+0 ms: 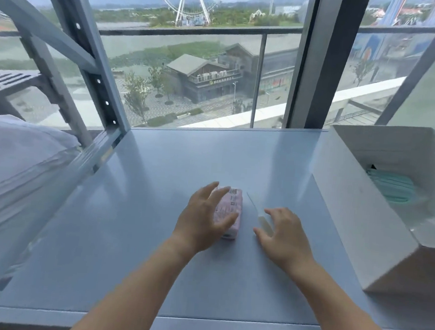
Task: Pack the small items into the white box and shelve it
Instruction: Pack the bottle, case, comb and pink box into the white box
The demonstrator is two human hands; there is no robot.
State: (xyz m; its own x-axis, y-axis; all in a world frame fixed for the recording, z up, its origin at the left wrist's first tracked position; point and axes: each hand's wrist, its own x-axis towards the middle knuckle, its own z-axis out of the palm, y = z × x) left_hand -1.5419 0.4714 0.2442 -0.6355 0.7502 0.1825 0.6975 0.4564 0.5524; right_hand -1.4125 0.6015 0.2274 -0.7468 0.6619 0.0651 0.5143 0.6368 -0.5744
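Note:
A pink packet (pixel 234 207) with a printed label lies on the grey table (pixel 139 223) near its middle. My left hand (pixel 204 221) is spread over the packet's left side, fingers apart, touching it. Just right of the packet lies a thin pale stick-like item (pixel 258 215); my right hand (pixel 283 235) hovers over its near end, fingers apart. The open white box (pixel 363 215) stands at the table's right, with a stack of green face masks (pixel 394 186) inside it.
A grey metal shelf rack (pixel 72 49) rises at the left, with a slotted shelf (pixel 7 83). A white pillow or bag (pixel 15 175) lies beside the table's left edge. A large window stands directly behind the table.

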